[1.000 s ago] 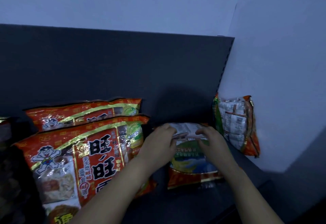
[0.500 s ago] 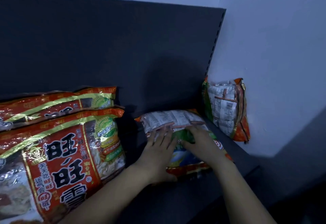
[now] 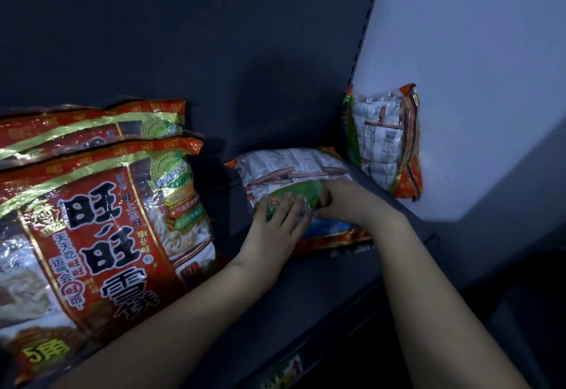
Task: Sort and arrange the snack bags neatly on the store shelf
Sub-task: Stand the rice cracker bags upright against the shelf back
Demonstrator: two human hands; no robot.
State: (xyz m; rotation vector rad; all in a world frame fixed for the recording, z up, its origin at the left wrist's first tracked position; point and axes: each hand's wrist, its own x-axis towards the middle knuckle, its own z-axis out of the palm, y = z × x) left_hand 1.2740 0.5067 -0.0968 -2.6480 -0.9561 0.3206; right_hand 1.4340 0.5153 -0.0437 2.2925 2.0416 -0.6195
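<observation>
Green-and-orange plastic snack bag (image 3: 294, 165) lies flat on the dark shelf (image 3: 321, 290), your left hand (image 3: 272, 232) presses it with straight fingers, your right hand (image 3: 346, 201) pinches it with curled fingers

Dark shelf (image 3: 321, 290): left hand (image 3: 275, 229) lies flat, fingers straight, on the lying snack bag (image 3: 294, 165). Right hand (image 3: 346, 201) is just beside it on the same bag, fingers curled at the green patch, grip unclear. At left, front red bag (image 3: 101, 220) leans with rear red bag (image 3: 92, 126) behind it. Upright bag (image 3: 382, 140) stands against the white wall (image 3: 474, 82) at the shelf's right end
</observation>
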